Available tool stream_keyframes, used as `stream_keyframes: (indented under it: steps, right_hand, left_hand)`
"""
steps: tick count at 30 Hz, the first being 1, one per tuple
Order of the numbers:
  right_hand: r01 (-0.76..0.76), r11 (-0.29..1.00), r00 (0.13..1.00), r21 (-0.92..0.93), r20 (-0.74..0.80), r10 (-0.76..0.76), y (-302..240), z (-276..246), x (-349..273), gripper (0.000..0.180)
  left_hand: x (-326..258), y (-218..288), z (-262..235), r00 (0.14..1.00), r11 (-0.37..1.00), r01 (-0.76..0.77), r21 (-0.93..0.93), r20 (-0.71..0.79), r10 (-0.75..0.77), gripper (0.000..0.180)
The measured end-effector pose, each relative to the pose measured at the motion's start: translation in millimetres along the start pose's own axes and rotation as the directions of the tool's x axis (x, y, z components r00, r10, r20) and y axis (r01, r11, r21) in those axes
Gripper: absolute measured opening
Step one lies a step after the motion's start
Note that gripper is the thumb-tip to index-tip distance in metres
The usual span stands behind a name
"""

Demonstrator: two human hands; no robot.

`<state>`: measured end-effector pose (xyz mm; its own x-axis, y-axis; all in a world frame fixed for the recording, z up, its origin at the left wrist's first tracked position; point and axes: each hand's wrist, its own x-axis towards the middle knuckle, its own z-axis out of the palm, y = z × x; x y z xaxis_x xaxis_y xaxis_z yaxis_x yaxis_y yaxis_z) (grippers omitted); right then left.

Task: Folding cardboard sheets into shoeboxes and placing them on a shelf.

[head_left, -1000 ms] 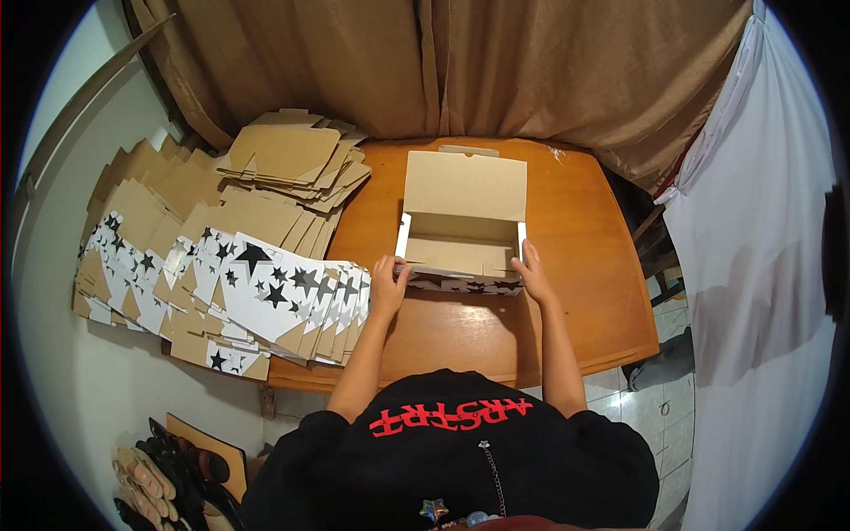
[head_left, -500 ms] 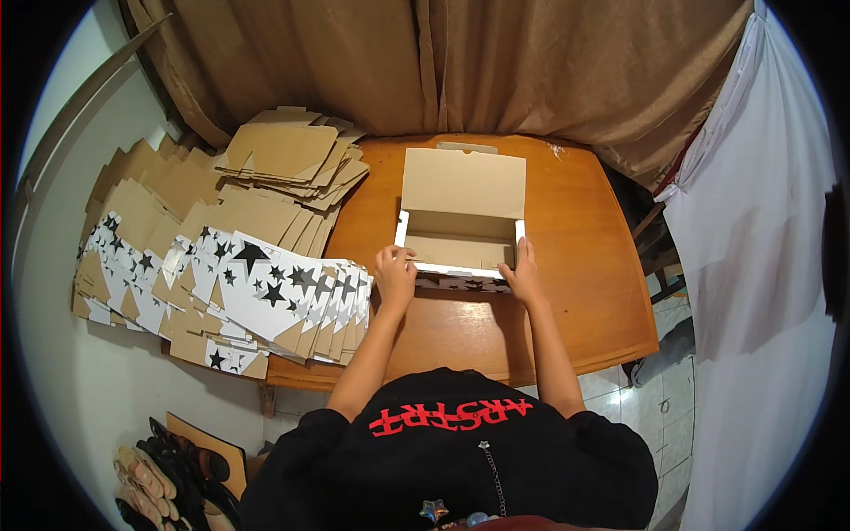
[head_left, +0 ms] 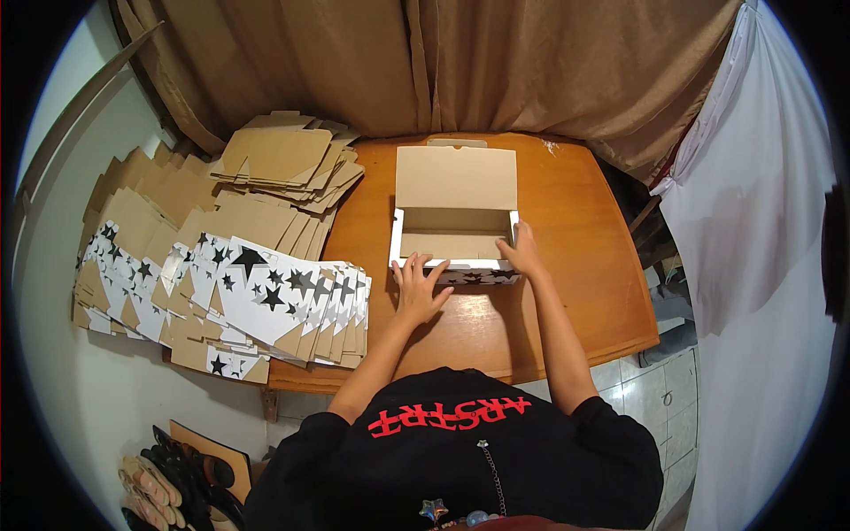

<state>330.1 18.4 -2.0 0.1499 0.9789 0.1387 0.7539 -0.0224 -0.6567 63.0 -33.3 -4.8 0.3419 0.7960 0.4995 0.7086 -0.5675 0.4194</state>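
Note:
A cardboard box stands on the wooden table with its lid raised at the back. Inside it is plain brown, and its front is white with black stars. Against the left part of the front wall rests my left hand, open, with fingers spread over the top edge. My right hand grips the right wall near the front corner, thumb on the inner side and fingers outside.
Flat unfolded boxes with star print lie in overlapping rows on the left of the table. Behind them is a pile of brown flat boxes. Brown curtains hang beyond the far edge; shoes sit at lower left.
My left hand has moved from the box's front left corner onto the front wall, its fingers spreading. My right hand has shifted slightly up the right wall.

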Motion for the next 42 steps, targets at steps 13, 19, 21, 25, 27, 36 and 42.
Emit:
stream_keyframes:
  steps: [13, 19, 21, 25, 27, 36, 42]
  right_hand:
    - [-0.261, 0.429, 0.921, 0.865, 0.09, 0.38, -23, -18, 88, 0.071]
    - [-0.268, 0.487, 0.951, 0.832, 0.146, 0.274, -34, -32, 71, 0.061]
    - [-0.068, 0.688, 0.992, 0.722, -0.023, 0.122, -38, -35, 50, 0.044]
    - [0.075, 0.744, 0.997, 0.664, -0.053, -0.054, -21, -35, 16, 0.025]
    - [0.252, 0.796, 0.968, 0.551, -0.141, -0.209, -21, -33, -6, 0.018]
    - [0.187, 0.974, 0.962, -0.126, -0.18, -0.207, -64, -16, -58, 0.035]
    - [0.187, 0.96, 0.927, -0.208, -0.286, -0.242, -53, 12, -66, 0.039]
  left_hand:
    - [-9, -11, -5, 0.996, 0.995, -0.06, -0.073, 0.059, 0.064, 0.023]
    - [-10, -16, -5, 0.995, 0.996, -0.069, -0.056, 0.063, 0.072, 0.025]
    - [-11, -15, -7, 0.995, 0.995, -0.078, -0.059, 0.061, 0.081, 0.025]
    - [-18, -14, -3, 0.998, 0.993, -0.056, -0.108, 0.011, 0.058, 0.031]
    - [-27, -16, 2, 0.999, 0.989, -0.033, -0.143, -0.036, 0.028, 0.035]
    - [-37, -8, 5, 0.991, 0.996, 0.074, -0.048, -0.111, -0.079, 0.057]
    - [-30, -16, 2, 0.952, 0.991, 0.133, -0.033, -0.273, -0.137, 0.059]
